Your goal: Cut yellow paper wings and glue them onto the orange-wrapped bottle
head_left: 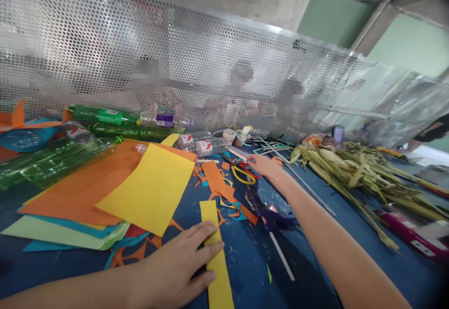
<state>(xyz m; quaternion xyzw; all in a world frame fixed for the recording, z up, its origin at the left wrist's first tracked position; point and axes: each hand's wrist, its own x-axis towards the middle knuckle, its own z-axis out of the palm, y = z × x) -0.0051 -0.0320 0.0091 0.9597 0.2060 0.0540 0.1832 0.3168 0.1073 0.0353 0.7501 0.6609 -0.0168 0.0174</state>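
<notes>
Head | left hand [185, 258]: flat, fingers parted on yellow strip [220, 274] | right hand [260, 164]: outstretched at red scissors [255, 176], grip unclear

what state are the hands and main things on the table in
Left hand: open, on yellow strip
Yellow strip: lying flat
Right hand: at red-handled scissors, grip unclear
Glue gun: lying down, white stick protruding
Yellow sheet: atop paper pile, slightly bowed
Green bottles: lying sideways
Orange scraps: cut, scattered

Your head camera, close above the blue tabletop [252, 262], looks forward and down toward the perforated metal panel [210, 52].
</notes>
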